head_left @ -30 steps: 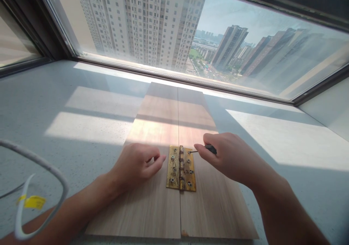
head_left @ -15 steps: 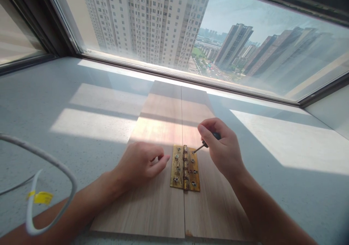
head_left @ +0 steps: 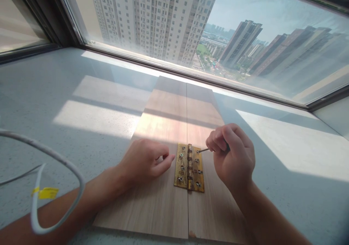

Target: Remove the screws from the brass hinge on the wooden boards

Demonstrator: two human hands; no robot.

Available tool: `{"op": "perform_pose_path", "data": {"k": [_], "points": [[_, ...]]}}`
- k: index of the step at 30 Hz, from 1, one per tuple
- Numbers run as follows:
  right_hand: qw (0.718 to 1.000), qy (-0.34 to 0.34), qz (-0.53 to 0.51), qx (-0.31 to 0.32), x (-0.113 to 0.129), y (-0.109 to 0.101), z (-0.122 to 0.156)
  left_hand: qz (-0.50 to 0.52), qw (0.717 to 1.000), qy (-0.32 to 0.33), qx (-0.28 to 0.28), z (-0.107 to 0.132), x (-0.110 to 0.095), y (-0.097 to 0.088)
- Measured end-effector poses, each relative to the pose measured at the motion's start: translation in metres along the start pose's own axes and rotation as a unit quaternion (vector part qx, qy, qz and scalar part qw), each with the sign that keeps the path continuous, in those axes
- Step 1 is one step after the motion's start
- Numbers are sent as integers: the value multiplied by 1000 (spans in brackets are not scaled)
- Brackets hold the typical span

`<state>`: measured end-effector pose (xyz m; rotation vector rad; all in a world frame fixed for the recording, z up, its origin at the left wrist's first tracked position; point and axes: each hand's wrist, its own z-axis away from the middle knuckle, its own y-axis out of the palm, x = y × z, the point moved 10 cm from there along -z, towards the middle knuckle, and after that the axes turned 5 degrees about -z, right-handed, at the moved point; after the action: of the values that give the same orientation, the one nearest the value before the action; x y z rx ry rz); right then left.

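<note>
Two wooden boards (head_left: 166, 121) lie side by side on a grey sill, joined by a brass hinge (head_left: 189, 167) with several screws. My right hand (head_left: 234, 157) is closed round a small screwdriver (head_left: 203, 150) whose metal tip points at the hinge's upper right screw. My left hand (head_left: 145, 161) rests on the left board just left of the hinge, fingers curled and the index finger reaching toward the hinge edge. What, if anything, lies under the curled fingers is hidden.
A white cable (head_left: 54, 179) with a yellow tag (head_left: 46, 193) loops at the left on the grey sill (head_left: 68, 92). The window frame (head_left: 191, 76) runs along the far edge, with a side wall at the far right.
My right hand has turned over the screwdriver, from fingers pointing left to a fist gripping the handle. The view has shifted slightly; my left hand stays beside the hinge.
</note>
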<state>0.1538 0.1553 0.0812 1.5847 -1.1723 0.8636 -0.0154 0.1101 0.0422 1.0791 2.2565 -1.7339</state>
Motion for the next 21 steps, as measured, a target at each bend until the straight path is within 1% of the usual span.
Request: {"op": "perform_pose_path", "data": {"k": [3, 5, 8, 9, 10, 11, 15, 17, 19, 21], "points": [[999, -7, -2, 47, 3, 7, 4, -2, 1000, -7, 6, -1, 1, 1], [995, 17, -5, 97, 1, 13, 3, -3, 1000, -10, 10, -1, 1, 2], [975, 69, -22, 210, -5, 28, 2, 0, 1000, -9, 5, -1, 0, 1], [967, 83, -34, 238, -6, 32, 1, 3, 1000, -9, 3, -1, 0, 1], [963, 93, -46, 250, -7, 33, 0, 4, 1000, -9, 0, -1, 0, 0], [962, 101, -60, 245, -8, 31, -3, 5, 1000, -10, -2, -1, 1, 0], [972, 113, -92, 182, -15, 21, -7, 6, 1000, -9, 0, 0, 1, 0], [983, 78, -73, 150, -13, 16, -7, 7, 1000, -7, 4, 0, 1, 1], [995, 22, -7, 98, -7, 6, -7, 6, 1000, -7, 4, 0, 1, 1], [997, -20, 62, 39, -2, -2, -5, 3, 1000, -6, 3, -1, 1, 1]]}}
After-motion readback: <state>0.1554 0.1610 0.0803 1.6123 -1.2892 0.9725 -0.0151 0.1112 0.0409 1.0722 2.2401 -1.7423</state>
